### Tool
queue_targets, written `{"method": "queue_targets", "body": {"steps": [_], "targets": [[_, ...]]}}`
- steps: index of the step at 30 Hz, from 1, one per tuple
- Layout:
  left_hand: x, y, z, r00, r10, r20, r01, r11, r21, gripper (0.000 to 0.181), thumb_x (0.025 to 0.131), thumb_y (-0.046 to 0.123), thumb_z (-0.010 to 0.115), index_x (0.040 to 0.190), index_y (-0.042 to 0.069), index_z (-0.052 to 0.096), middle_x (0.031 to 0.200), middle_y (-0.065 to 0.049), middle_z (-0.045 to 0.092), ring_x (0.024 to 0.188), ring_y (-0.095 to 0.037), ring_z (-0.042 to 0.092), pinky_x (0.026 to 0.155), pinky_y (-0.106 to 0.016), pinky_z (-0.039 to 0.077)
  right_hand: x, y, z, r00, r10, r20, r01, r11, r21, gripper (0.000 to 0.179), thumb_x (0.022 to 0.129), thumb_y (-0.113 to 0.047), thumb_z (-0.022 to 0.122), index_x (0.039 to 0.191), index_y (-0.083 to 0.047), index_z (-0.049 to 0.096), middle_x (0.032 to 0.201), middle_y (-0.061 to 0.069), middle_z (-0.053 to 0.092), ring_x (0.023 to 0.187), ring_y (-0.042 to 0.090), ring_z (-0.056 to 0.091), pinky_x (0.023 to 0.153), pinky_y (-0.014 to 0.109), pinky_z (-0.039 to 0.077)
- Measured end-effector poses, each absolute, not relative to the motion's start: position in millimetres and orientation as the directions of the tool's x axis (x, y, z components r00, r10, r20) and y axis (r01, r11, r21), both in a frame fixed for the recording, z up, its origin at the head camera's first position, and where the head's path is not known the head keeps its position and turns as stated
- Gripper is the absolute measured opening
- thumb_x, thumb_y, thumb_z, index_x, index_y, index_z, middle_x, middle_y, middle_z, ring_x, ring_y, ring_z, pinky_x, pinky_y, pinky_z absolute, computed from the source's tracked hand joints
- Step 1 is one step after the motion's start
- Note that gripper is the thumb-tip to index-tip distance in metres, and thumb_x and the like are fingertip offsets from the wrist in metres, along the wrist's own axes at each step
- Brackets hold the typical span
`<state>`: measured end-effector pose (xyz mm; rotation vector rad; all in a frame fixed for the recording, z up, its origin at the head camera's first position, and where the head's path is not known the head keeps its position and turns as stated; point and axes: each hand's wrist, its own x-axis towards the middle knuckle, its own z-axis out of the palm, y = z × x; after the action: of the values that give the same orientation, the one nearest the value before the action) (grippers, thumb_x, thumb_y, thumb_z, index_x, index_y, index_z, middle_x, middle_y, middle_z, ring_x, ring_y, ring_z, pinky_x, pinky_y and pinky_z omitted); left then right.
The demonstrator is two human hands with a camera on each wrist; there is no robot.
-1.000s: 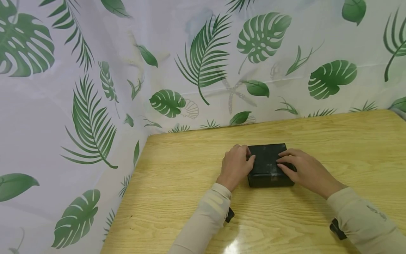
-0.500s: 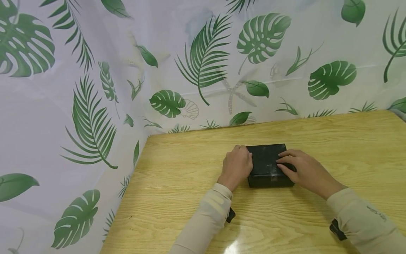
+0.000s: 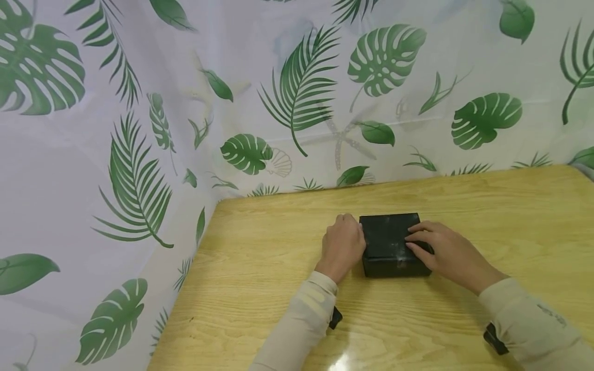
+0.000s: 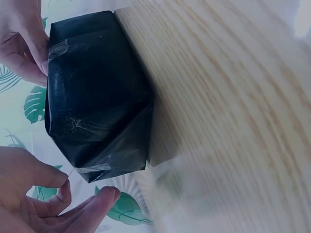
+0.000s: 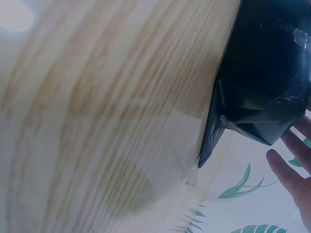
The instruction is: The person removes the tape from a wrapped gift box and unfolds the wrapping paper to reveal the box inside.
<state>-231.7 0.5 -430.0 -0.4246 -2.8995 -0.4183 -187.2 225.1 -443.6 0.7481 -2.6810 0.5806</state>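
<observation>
A black-wrapped box (image 3: 387, 239) lies on the table, its wrapping folded and taped at the ends. My left hand (image 3: 342, 243) is beside its left end. In the left wrist view, the thumb and index finger of that hand (image 4: 36, 189) pinch a thin clear sliver of tape by the box's taped corner, with the other fingers extended. My right hand (image 3: 447, 252) rests its fingertips on the box's top near the right edge. In the right wrist view its fingers (image 5: 284, 170) lie spread at the box's end, where a loose flap (image 5: 208, 141) of wrapping sticks out.
The wood-grain table (image 3: 260, 288) runs back to a white curtain (image 3: 315, 93) printed with green leaves, which also hangs along the left side. Small black wrist devices (image 3: 495, 339) show under both sleeves. Light glares off the table's near part.
My left hand has drawn slightly left, off the box's top, and its thumb has closed in toward the fingers. The box's left edge is now uncovered. My right hand has stayed put.
</observation>
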Motion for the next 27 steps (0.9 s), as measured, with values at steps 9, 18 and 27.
{"method": "queue_targets", "body": {"steps": [9, 18, 27], "targets": [[-232.1, -2.3, -431.0, -0.947, 0.243, 0.212, 0.297, 0.914, 0.276, 0.025, 0.108, 0.023, 0.05, 0.097, 0.005, 0.063, 0.084, -0.005, 0.057, 0.057, -0.019, 0.056, 0.045, -0.027, 0.046, -187.6, 225.5, -442.7, -0.814, -0.437, 0.383, -0.554, 0.782, -0.285, 0.019, 0.09, -0.009, 0.076, 0.106, 0.0, 0.077, 0.117, 0.02, 0.067, 0.108, 0.04, 0.064, 0.088, 0.056, 0.054], [-229.8, -5.0, -430.8, -0.95, 0.231, 0.212, 0.285, 0.917, 0.278, 0.027, 0.109, 0.024, 0.048, 0.097, 0.004, 0.062, 0.084, -0.007, 0.057, 0.058, -0.022, 0.058, 0.046, -0.029, 0.047, -185.2, 225.1, -441.2, -0.821, -0.433, 0.373, -0.546, 0.787, -0.288, 0.019, 0.091, -0.009, 0.075, 0.106, 0.0, 0.077, 0.118, 0.02, 0.067, 0.109, 0.041, 0.063, 0.088, 0.056, 0.054], [-229.3, -8.7, -432.9, -0.946, 0.235, 0.223, 0.289, 0.923, 0.253, 0.025, 0.108, 0.022, 0.049, 0.095, 0.004, 0.061, 0.085, -0.008, 0.058, 0.055, -0.022, 0.058, 0.044, -0.029, 0.047, -185.3, 225.1, -440.7, -0.825, -0.431, 0.365, -0.542, 0.786, -0.298, 0.018, 0.091, -0.009, 0.074, 0.107, 0.0, 0.077, 0.118, 0.021, 0.066, 0.11, 0.041, 0.063, 0.088, 0.057, 0.054]]}}
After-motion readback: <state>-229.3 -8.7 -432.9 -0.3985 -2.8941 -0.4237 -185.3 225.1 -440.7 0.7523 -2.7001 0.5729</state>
